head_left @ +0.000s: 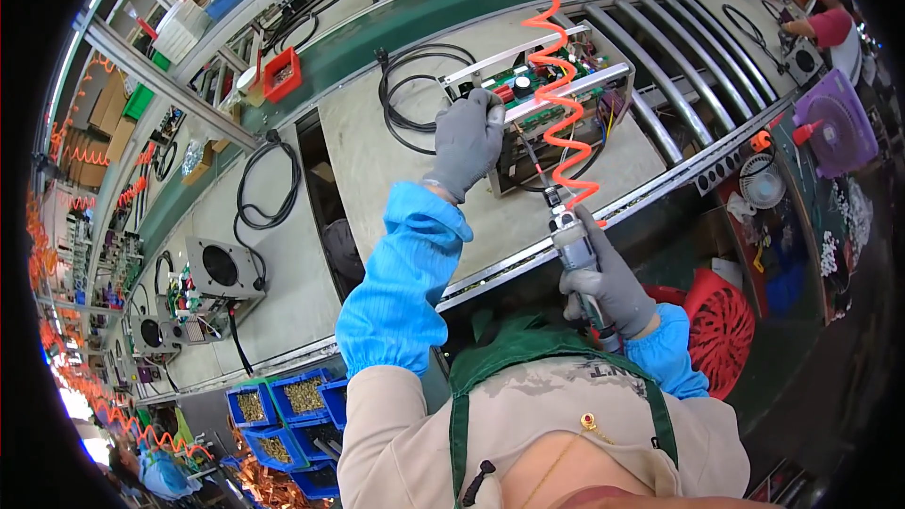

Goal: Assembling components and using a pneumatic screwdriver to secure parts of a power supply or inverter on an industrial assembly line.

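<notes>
My left hand (468, 143), in a grey glove, has its fingers closed at the left front corner of an open metal chassis (566, 94); what is pinched there is hidden. Green circuit boards (542, 85) with wires and a black round component sit inside that chassis. My gloved right hand (613, 283) is wrapped round a powered screwdriver (572, 238), held low in front of the chassis. Its long thin bit (534, 158) points up and away toward the chassis front, below my left hand. An orange coiled hose (556, 66) hangs down across the chassis toward the screwdriver.
A coiled black cable (405, 99) lies left of the chassis on the worktop (377, 207). Metal rollers (679, 85) run to the right. Further left stand units with fans (222, 266). Blue bins (304, 396) of small fasteners sit lower left. A co-worker (834, 28) is far right.
</notes>
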{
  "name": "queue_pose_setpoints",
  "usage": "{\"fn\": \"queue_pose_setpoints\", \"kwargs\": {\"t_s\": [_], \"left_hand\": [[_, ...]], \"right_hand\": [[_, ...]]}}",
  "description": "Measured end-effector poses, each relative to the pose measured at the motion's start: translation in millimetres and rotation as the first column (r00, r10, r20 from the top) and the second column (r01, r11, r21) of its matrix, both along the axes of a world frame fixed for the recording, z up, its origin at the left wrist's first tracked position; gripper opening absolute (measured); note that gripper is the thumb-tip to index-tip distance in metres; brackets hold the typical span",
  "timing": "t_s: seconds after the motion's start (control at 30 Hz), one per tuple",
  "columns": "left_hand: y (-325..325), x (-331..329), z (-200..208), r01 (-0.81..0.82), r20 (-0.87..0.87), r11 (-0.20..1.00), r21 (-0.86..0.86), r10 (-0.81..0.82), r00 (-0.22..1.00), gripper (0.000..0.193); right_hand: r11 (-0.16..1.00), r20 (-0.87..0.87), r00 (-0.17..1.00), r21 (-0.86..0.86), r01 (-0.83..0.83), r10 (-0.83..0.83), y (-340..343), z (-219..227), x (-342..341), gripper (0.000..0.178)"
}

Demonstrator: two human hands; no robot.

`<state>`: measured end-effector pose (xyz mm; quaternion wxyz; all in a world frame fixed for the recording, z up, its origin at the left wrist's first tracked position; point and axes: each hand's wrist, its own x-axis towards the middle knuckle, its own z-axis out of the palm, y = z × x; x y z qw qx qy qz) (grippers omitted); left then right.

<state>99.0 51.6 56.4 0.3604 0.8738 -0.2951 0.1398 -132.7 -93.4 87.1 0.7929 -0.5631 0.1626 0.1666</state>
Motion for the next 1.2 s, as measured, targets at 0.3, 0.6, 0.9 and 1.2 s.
{"fn": "queue_pose_setpoints", "kwargs": {"t_s": [0.3, 0.6, 0.9, 1.2], "left_hand": [[-1.3, -0.8, 1.8, -0.046, 0.039, 0.996, 0.071, 0.043, 0.998, 0.018], [3.1, 37.1, 31.9, 0.119, -0.267, 0.951, 0.286, -0.040, 0.963, 0.018], [-2.9, 60.1, 57.4, 0.370, -0.518, 0.853, 0.369, -0.142, 0.844, 0.024], [-5.5, 58.2, 56.1, 0.374, -0.524, 0.857, 0.355, -0.149, 0.839, 0.025]], "right_hand": [[0.969, 0.031, 0.998, 0.243, 0.045, -0.054, 3.3, -12.9, 7.8, 0.090], [0.950, 0.014, 0.999, 0.309, 0.042, -0.048, -4.8, -9.7, 7.9, 0.089], [0.961, 0.023, 1.000, 0.275, -0.002, -0.004, -6.9, -9.5, 9.8, 0.088], [0.975, 0.023, 0.999, 0.219, 0.040, -0.046, -2.4, -8.0, 9.7, 0.090]]}}
